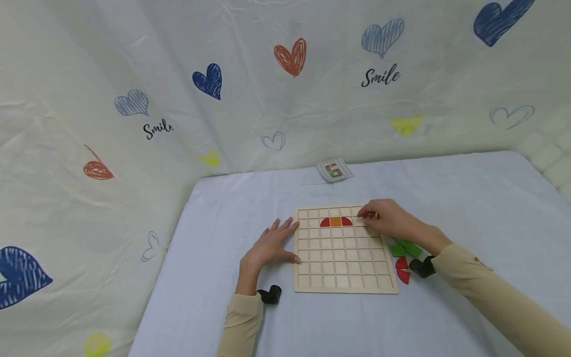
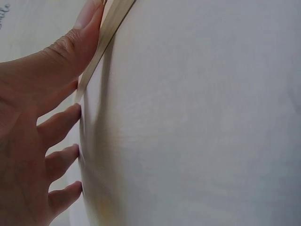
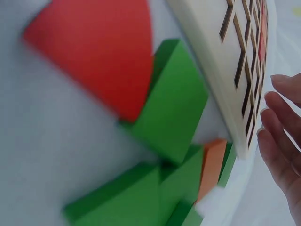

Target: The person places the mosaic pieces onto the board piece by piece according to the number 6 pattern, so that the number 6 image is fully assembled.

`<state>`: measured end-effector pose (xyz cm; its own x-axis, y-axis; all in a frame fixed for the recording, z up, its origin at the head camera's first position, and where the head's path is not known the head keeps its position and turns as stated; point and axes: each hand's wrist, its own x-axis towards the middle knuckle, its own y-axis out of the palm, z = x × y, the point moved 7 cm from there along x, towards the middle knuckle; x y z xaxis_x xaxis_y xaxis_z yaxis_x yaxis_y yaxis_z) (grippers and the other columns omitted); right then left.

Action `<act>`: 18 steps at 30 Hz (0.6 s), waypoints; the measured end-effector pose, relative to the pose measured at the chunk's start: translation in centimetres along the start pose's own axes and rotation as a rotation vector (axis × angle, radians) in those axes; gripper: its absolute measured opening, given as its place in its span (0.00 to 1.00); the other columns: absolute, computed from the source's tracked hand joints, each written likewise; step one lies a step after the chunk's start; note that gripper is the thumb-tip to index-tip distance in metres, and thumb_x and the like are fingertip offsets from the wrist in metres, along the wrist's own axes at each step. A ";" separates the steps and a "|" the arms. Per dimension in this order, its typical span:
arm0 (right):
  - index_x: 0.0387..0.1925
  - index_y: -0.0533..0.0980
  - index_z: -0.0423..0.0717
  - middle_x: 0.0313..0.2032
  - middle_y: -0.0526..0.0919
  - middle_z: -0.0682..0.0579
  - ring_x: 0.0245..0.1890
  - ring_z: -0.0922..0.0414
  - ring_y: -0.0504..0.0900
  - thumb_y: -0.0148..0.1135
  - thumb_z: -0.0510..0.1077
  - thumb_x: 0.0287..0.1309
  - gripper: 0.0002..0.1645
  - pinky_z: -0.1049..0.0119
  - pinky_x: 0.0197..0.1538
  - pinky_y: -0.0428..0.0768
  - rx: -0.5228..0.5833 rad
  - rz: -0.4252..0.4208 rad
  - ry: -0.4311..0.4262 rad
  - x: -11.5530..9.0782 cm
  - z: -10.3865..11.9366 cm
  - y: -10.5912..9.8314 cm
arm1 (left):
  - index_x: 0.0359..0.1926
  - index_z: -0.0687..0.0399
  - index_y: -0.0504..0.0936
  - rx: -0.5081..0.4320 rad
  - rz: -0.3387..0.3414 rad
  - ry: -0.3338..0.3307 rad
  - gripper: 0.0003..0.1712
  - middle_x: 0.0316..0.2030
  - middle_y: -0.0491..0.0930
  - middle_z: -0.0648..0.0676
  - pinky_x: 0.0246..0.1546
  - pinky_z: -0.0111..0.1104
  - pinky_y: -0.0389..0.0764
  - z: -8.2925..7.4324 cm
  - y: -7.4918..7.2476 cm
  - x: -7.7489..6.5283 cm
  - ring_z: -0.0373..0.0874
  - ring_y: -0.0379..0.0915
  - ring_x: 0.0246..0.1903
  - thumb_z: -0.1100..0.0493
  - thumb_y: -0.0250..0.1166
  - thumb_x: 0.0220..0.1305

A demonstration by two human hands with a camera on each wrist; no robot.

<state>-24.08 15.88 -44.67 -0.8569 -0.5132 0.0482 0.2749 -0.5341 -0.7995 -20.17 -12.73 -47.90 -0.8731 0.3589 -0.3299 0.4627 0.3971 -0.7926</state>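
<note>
Orange is the square point(image 1: 335, 221) set between two red pieces point(image 1: 346, 222) near the top of the wooden board point(image 1: 341, 268), whose left edge is touched by the left hand point(image 1: 271, 244), fingers spread and loose, while it cannot be told if anything is pinched by the right hand point(image 1: 387, 216) over the board's right side.

Flat wooden grid board point(image 1: 341, 255) w/ 3 pcs. point(image 1: 335, 221) in row (red-orange-red)
</note>
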 end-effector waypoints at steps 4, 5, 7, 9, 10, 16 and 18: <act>0.44 0.86 0.38 0.37 0.87 0.52 0.35 0.59 0.80 0.68 0.33 0.61 0.10 0.64 0.40 0.84 -0.019 -0.010 0.012 -0.8 -0.6 -0.6 | 0.81 0.41 0.59 0.003 -0.001 0.002 0.61 0.82 0.50 0.48 0.82 0.53 0.41 0.0 -0.1 0.0 0.54 0.33 0.83 0.45 0.82 0.50; 0.44 0.86 0.38 0.37 0.87 0.52 0.35 0.59 0.80 0.68 0.33 0.60 0.10 0.64 0.39 0.84 -0.020 -0.014 0.015 -1.0 -0.7 -0.7 | 0.81 0.40 0.59 0.005 0.002 0.002 0.61 0.82 0.50 0.47 0.82 0.53 0.41 0.0 -0.1 0.0 0.54 0.33 0.83 0.45 0.82 0.50; 0.44 0.86 0.39 0.37 0.87 0.52 0.36 0.59 0.80 0.69 0.33 0.59 0.10 0.65 0.39 0.83 -0.031 -0.022 0.027 -1.5 -1.1 -0.9 | 0.81 0.40 0.58 0.008 0.002 0.006 0.61 0.82 0.50 0.47 0.82 0.53 0.41 -0.1 -0.1 0.0 0.54 0.33 0.83 0.45 0.82 0.50; 0.44 0.86 0.39 0.38 0.87 0.52 0.36 0.59 0.80 0.69 0.33 0.59 0.11 0.66 0.38 0.83 -0.037 -0.028 0.034 -1.9 -1.3 -1.1 | 0.81 0.40 0.58 0.009 0.001 0.008 0.61 0.82 0.50 0.47 0.82 0.53 0.41 -0.1 -0.1 -0.1 0.54 0.33 0.83 0.45 0.82 0.50; 0.44 0.86 0.39 0.38 0.87 0.52 0.36 0.58 0.80 0.69 0.33 0.59 0.11 0.66 0.38 0.83 -0.039 -0.029 0.038 -2.1 -1.4 -1.2 | 0.81 0.40 0.58 0.009 0.001 0.008 0.61 0.82 0.50 0.47 0.82 0.53 0.41 -0.1 -0.1 -0.1 0.54 0.33 0.83 0.45 0.82 0.50; 0.44 0.86 0.38 0.39 0.87 0.51 0.37 0.55 0.82 0.71 0.33 0.57 0.12 0.64 0.39 0.83 -0.072 -0.036 0.058 -2.7 -2.1 -1.8 | 0.81 0.39 0.58 0.019 0.001 0.004 0.61 0.82 0.50 0.47 0.82 0.53 0.42 0.1 -0.1 0.0 0.54 0.33 0.83 0.45 0.81 0.51; 0.44 0.86 0.37 0.39 0.87 0.50 0.38 0.54 0.82 0.71 0.33 0.56 0.12 0.62 0.40 0.84 -0.081 -0.043 0.070 -2.8 -2.3 -2.0 | 0.81 0.39 0.58 0.022 -0.001 0.006 0.61 0.82 0.50 0.47 0.81 0.53 0.42 0.1 0.0 0.0 0.54 0.33 0.83 0.44 0.81 0.51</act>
<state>-23.24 19.94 -44.62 -0.8965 -0.4409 0.0438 0.2032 -0.4969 -0.8437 -20.17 -12.84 -47.90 -0.8726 0.3633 -0.3265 0.4585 0.3786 -0.8040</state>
